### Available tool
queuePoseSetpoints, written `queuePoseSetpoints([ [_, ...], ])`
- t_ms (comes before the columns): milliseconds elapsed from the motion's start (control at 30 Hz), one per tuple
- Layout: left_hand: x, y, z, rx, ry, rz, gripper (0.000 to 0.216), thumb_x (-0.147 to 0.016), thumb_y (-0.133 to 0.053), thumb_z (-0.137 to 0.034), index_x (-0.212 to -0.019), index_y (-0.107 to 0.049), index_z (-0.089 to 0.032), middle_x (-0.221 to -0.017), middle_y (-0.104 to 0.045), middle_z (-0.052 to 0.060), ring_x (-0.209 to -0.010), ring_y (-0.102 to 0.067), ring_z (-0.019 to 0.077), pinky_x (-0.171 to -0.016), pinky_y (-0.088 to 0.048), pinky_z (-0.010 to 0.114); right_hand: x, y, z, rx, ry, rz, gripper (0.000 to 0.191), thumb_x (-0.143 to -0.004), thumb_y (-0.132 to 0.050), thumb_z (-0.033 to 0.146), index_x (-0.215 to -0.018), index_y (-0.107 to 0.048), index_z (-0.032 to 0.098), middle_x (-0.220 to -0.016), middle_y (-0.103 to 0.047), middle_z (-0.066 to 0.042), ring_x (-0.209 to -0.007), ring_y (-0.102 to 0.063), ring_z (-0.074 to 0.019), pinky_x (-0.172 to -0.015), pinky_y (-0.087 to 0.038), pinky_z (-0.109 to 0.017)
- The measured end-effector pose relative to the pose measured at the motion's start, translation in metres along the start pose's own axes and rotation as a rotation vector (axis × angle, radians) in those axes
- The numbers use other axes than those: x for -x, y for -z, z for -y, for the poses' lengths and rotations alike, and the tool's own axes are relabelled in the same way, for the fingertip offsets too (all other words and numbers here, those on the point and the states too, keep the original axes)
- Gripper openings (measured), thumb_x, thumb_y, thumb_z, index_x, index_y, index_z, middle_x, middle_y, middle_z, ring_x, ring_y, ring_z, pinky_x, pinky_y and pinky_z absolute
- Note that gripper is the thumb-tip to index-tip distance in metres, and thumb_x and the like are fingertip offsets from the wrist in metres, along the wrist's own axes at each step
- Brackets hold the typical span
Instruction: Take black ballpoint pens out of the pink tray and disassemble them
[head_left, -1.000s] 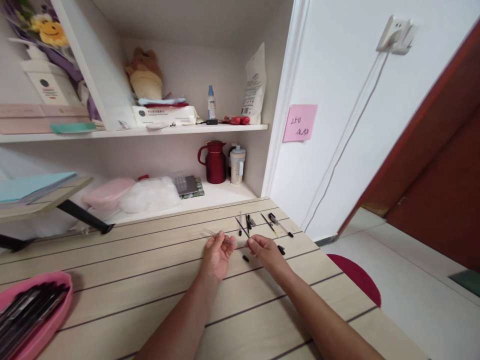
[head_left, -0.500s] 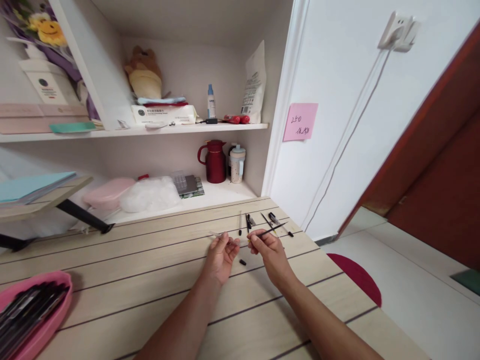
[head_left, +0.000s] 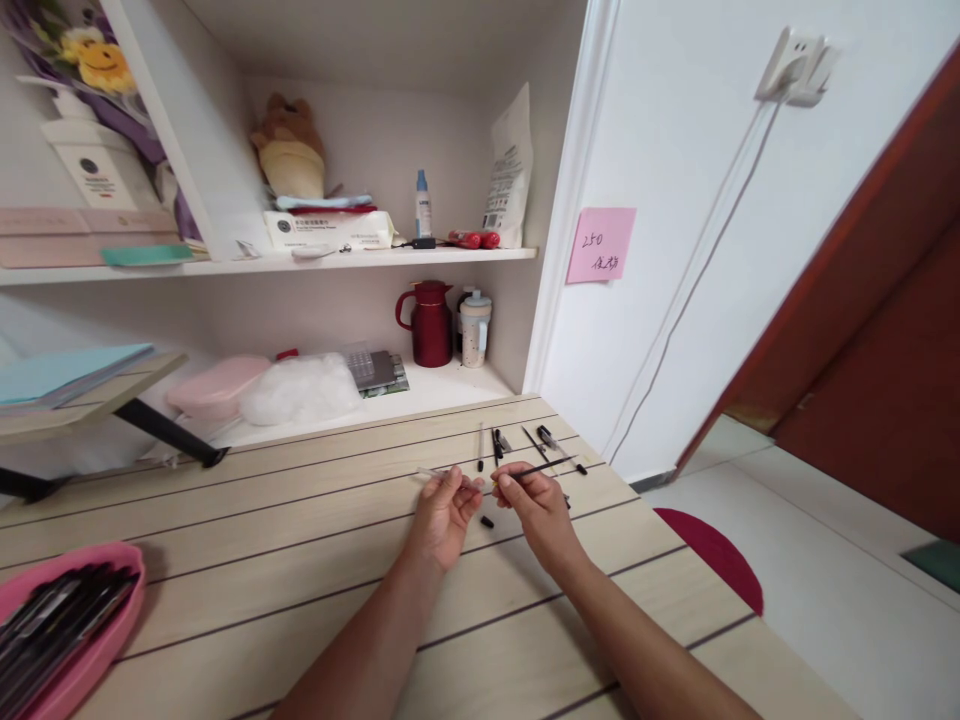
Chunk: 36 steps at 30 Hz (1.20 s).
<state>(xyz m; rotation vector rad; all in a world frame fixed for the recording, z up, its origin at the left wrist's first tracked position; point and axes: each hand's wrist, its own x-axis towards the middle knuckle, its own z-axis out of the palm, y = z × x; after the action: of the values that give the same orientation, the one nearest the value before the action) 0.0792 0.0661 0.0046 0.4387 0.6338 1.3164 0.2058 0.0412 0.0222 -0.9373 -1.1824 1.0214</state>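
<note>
My left hand [head_left: 442,520] pinches a clear pen barrel [head_left: 428,472], whose far end pokes out to the left of the fingers. In my right hand [head_left: 541,512] a dark pen refill [head_left: 551,464] is held between thumb and fingers, its long end pointing right. The refill's yellowish end faces the barrel's right end, and the fingertips of both hands nearly meet; whether the two parts touch is too small to tell. A small black pen cap [head_left: 487,521] lies on the table just below the hands. Behind them lie several loose pen parts [head_left: 501,440].
A pink tray [head_left: 133,590] of black pens stands at the left front of the wooden table [head_left: 300,590]. A small raised stand [head_left: 161,372] holds blue papers. On the shelf behind are a red jug [head_left: 432,325], a cup [head_left: 474,328] and a fluffy white bundle [head_left: 300,390].
My right hand has shifted slightly left, bringing the refill's end nearer the barrel. The refill now lies flatter, its long end lower than before.
</note>
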Motion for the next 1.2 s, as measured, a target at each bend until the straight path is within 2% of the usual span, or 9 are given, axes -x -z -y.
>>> queuePoseSetpoints([
  [200, 0.003, -0.004, 0.005, 0.099, 0.032, -0.022, 0.014, -0.065, -0.069, -0.02, -0.065, -0.058, -0.012, -0.059, -0.065, 0.001, -0.054, -0.061, 0.0082, -0.053, -0.05, 0.015, 0.002, -0.004, -0.01, 0.131, 0.093, 0.082, 0.027, -0.072, -0.059, 0.035, -0.092, -0.065, 0.019, -0.077, -0.057, -0.004, -0.069, -0.052, -0.0146, -0.061, -0.044, -0.028],
  [333, 0.003, -0.005, 0.007, 0.159, 0.067, -0.021, 0.012, -0.068, -0.067, -0.02, -0.067, -0.058, -0.012, -0.063, -0.066, 0.002, -0.057, -0.063, 0.0097, -0.054, -0.051, 0.016, 0.0, -0.004, -0.011, 0.094, 0.035, 0.094, 0.05, -0.066, -0.063, 0.027, -0.114, -0.049, 0.02, -0.07, -0.051, 0.001, -0.059, -0.048, -0.0111, -0.054, -0.04, -0.024],
  [433, 0.001, -0.005, 0.004, 0.199, 0.044, -0.133, 0.011, -0.07, -0.065, -0.018, -0.065, -0.057, -0.012, -0.062, -0.065, 0.002, -0.056, -0.062, 0.0085, -0.053, -0.051, 0.015, -0.005, 0.002, -0.01, 0.164, 0.017, 0.043, 0.039, -0.068, -0.058, 0.025, -0.105, -0.05, 0.018, -0.066, -0.049, 0.003, -0.054, -0.044, -0.0095, -0.051, -0.036, -0.022],
  [500, 0.0, -0.005, 0.002, 0.218, 0.032, -0.178, 0.012, -0.073, -0.062, -0.019, -0.065, -0.057, -0.011, -0.062, -0.066, 0.003, -0.055, -0.062, 0.0081, -0.052, -0.051, 0.014, -0.006, 0.006, -0.01, 0.339, 0.002, 0.027, 0.025, -0.07, -0.053, 0.024, -0.094, -0.053, 0.018, -0.066, -0.051, 0.002, -0.054, -0.044, -0.01, -0.052, -0.035, -0.022],
  [567, 0.0, -0.006, 0.001, 0.228, 0.032, -0.187, 0.014, -0.074, -0.061, -0.019, -0.064, -0.056, -0.011, -0.062, -0.065, 0.004, -0.055, -0.063, 0.0085, -0.052, -0.051, 0.013, -0.005, 0.008, -0.011, 0.605, -0.021, 0.082, 0.014, -0.07, -0.052, 0.022, -0.083, -0.056, 0.018, -0.067, -0.054, 0.0, -0.057, -0.046, -0.0114, -0.054, -0.035, -0.023],
  [667, 0.0, -0.006, 0.0, 0.246, 0.046, -0.187, 0.015, -0.075, -0.059, -0.019, -0.063, -0.056, -0.011, -0.059, -0.064, 0.003, -0.058, -0.064, 0.0099, -0.051, -0.052, 0.013, -0.001, 0.006, -0.016, 0.98, -0.043, 0.225, 0.011, -0.068, -0.056, 0.024, -0.076, -0.058, 0.017, -0.075, -0.059, -0.004, -0.068, -0.051, -0.0148, -0.06, -0.033, -0.024],
  [767, 0.001, -0.007, -0.001, 0.26, 0.044, -0.193, 0.016, -0.076, -0.059, -0.018, -0.062, -0.055, -0.011, -0.057, -0.063, 0.003, -0.059, -0.064, 0.0099, -0.052, -0.052, 0.013, 0.002, 0.003, -0.02, 1.182, -0.018, 0.313, 0.011, -0.071, -0.054, 0.024, -0.077, -0.059, 0.017, -0.082, -0.06, -0.007, -0.074, -0.053, -0.0166, -0.062, -0.032, -0.025],
  [900, 0.0, -0.005, 0.0, 0.224, 0.037, -0.174, 0.015, -0.073, -0.062, -0.019, -0.062, -0.056, -0.011, -0.058, -0.063, 0.003, -0.06, -0.064, 0.0107, -0.054, -0.052, 0.014, 0.002, 0.002, -0.021, 1.225, 0.011, 0.363, 0.014, -0.076, -0.047, 0.018, -0.079, -0.061, 0.017, -0.082, -0.06, -0.006, -0.077, -0.054, -0.0159, -0.064, -0.031, -0.024],
  [1200, 0.0, 0.0, 0.004, 0.12, 0.01, -0.089, 0.014, -0.068, -0.067, -0.021, -0.064, -0.058, -0.011, -0.059, -0.064, 0.002, -0.063, -0.064, 0.0116, -0.057, -0.052, 0.016, 0.003, 0.004, -0.021, 1.202, 0.004, 0.343, 0.013, -0.075, -0.048, 0.019, -0.078, -0.061, 0.018, -0.081, -0.06, -0.006, -0.078, -0.054, -0.0163, -0.064, -0.03, -0.024],
])
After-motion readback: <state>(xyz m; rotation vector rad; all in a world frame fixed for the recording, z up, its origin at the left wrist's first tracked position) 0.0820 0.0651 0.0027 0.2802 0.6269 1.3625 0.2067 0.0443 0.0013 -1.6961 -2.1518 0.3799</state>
